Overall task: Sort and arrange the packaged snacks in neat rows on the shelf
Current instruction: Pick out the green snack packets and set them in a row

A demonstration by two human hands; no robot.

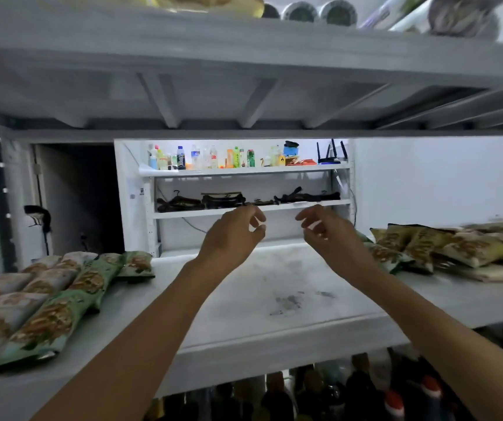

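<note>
Two hands hover over the middle of the white shelf (274,323), both lifted clear of its surface. The left hand (235,235) has its fingers loosely curled toward the thumb and holds nothing. The right hand (326,235) is posed the same way, its fingers bent, relaxed and holding nothing. They hang near each other above the back half of the shelf, with a gap between them, and neither touches a packet.

The snacks lie on the shelf in two groups, one to each side of the hands. At the shelf's left end, green and pale snack packets (46,299) lie flat in overlapping rows that run from the front edge toward the back, well apart from the left hand. At the shelf's right end, yellow snack packets (456,247) lie in a loose heap toward the back. The nearest packet of that heap lies just beside the right wrist. The shelf surface under the hands carries dark smudges (286,303).

Above the shelf, an upper shelf (244,50) carries rolls (320,12) lying on their sides. Below the shelf stand dark bottles with red caps (393,402). Behind the shelf, a farther white rack (244,171) holds assorted small bottles (198,158), a router (332,153) and, one level down, dark hangers (213,200).
</note>
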